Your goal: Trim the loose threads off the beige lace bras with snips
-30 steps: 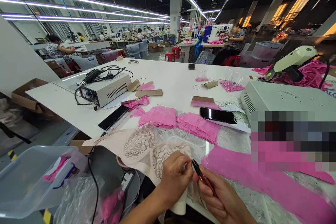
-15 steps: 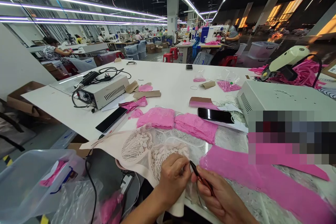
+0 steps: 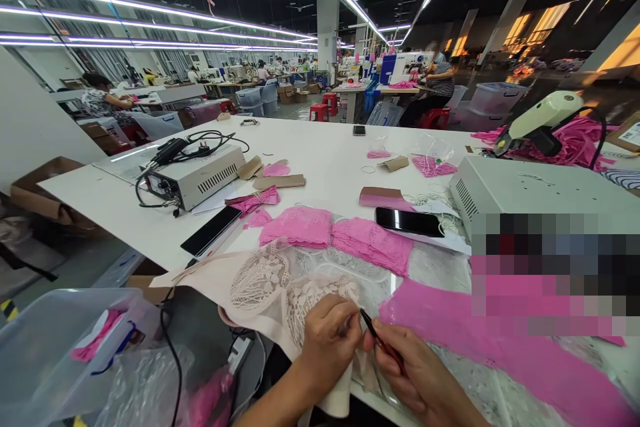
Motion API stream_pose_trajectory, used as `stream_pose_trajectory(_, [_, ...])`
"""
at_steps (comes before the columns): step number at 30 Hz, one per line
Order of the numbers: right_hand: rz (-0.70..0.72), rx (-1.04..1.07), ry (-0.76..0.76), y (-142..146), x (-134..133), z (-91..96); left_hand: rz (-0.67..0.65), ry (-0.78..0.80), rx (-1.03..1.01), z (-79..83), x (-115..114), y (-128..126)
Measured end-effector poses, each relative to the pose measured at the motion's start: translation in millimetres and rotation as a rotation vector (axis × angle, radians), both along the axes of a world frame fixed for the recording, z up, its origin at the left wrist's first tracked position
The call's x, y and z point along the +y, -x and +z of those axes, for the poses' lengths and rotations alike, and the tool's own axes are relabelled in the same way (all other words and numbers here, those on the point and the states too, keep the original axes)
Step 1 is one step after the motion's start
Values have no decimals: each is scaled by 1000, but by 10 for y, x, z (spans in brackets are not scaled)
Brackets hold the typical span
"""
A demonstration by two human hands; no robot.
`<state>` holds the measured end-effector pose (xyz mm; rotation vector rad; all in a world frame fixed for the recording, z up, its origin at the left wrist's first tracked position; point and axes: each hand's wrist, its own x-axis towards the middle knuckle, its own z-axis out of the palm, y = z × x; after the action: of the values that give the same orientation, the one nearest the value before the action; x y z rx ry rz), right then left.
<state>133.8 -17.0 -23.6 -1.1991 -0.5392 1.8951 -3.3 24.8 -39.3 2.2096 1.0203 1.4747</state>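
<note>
A beige bra (image 3: 260,280) with lace cups lies at the near edge of the table, its right part hanging over it. My left hand (image 3: 333,330) is closed in a pinch at the edge of the bra's right cup; the pinched spot is hidden by the fingers. Close beside it, my right hand (image 3: 415,367) grips a slim, dark pointed tool (image 3: 383,340) with a reddish-brown handle. The tool's tip points at the left fingertips, almost touching them. Just beyond the hands lies a long pink fabric panel (image 3: 450,320).
Stacks of pink lace (image 3: 295,227), a black phone (image 3: 410,221) and a tablet-like device (image 3: 211,232) lie on the white table (image 3: 320,153). Grey boxed machines (image 3: 200,177) stand at both sides. At lower left is a clear plastic bin (image 3: 55,347). People sew farther back.
The view has shifted very slightly. Both hands, the bra and the tool keep nearly the same positions.
</note>
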Motion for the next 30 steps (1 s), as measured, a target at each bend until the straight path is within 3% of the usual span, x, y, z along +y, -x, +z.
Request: stream_pose_trajectory(30, [28, -101, -97, -48, 26, 11, -20, 36, -61, -24, 1, -13])
